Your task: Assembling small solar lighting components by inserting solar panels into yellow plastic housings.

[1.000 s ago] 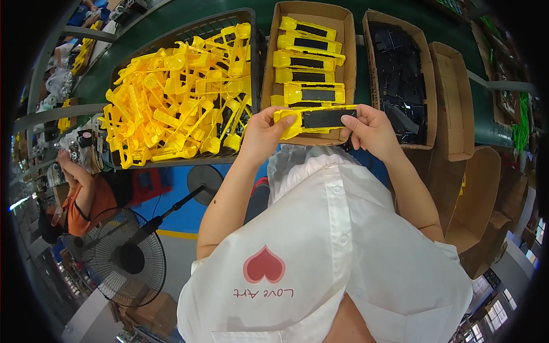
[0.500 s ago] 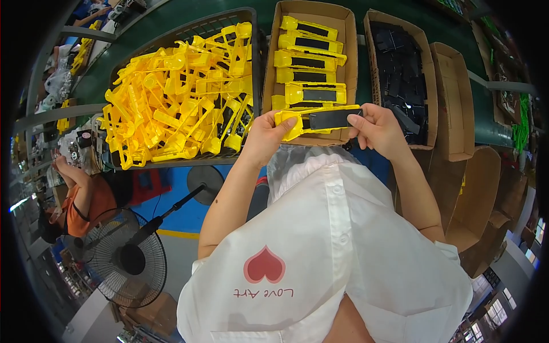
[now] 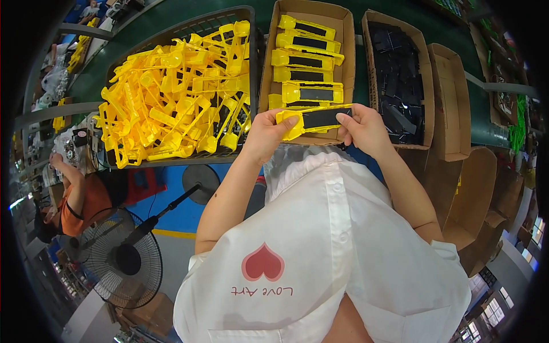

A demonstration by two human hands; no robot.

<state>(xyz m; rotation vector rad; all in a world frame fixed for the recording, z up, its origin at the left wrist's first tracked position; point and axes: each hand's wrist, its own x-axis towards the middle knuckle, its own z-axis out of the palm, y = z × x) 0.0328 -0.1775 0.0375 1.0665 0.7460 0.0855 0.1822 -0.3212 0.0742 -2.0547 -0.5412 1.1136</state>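
Both hands hold one long yellow plastic part with a black insert (image 3: 318, 118), level, just above the near end of a cardboard box (image 3: 346, 46). My left hand (image 3: 265, 134) grips its left end. My right hand (image 3: 364, 128) grips its right end, fingertips on the black insert. Inside that box lie several matching yellow parts with black inserts (image 3: 306, 60), stacked in a row.
A dark wire basket (image 3: 251, 34) on the left is heaped with bare yellow parts (image 3: 177, 97). A box of black inserts (image 3: 398, 86) stands to the right, with empty cardboard boxes (image 3: 452, 103) beyond. A person in orange (image 3: 80, 200) and a floor fan (image 3: 120, 257) are lower left.
The held part has shifted slightly, and my right fingers have slid along the black insert. Both hands stay over the box's near end.
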